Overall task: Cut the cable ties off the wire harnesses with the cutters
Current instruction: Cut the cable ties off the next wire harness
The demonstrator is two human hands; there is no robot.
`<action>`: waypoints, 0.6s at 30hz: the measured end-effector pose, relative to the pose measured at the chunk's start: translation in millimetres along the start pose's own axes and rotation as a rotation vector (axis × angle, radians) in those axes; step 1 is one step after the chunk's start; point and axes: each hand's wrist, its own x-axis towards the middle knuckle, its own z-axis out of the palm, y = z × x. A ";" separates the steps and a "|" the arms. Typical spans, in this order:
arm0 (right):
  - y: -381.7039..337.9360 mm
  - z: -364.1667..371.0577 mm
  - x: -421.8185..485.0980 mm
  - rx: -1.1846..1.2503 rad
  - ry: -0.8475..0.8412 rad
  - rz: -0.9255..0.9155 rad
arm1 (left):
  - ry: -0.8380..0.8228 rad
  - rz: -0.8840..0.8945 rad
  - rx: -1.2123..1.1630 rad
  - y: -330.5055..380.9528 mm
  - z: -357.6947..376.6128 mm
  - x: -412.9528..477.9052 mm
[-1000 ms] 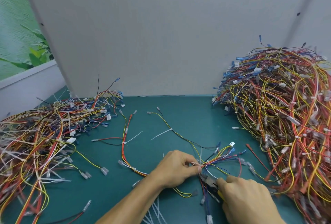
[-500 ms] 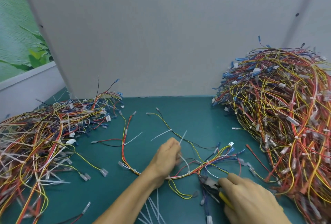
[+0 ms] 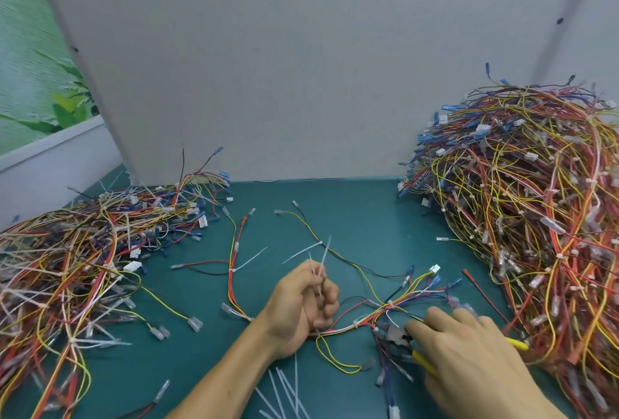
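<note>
Left hand (image 3: 298, 308) pinches cut ties (image 3: 321, 273). Harness (image 3: 351, 323) runs along desk (image 3: 351, 217) front edge. Next tie (image 3: 390, 303) sits just ahead of right hand (image 3: 469, 361), which is draped over cutters (image 3: 422, 361); grip unclear.

An assembly workshop station: heaps of wire harnesses (image 3: 522, 217) left and right on a green-matted counter (image 3: 351, 217), grey partition panels (image 3: 301, 66) behind.
</note>
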 end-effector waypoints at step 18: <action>-9.4 0.3 14.6 0.026 -0.066 -0.044 | -0.076 0.368 1.191 -10.2 5.0 1.6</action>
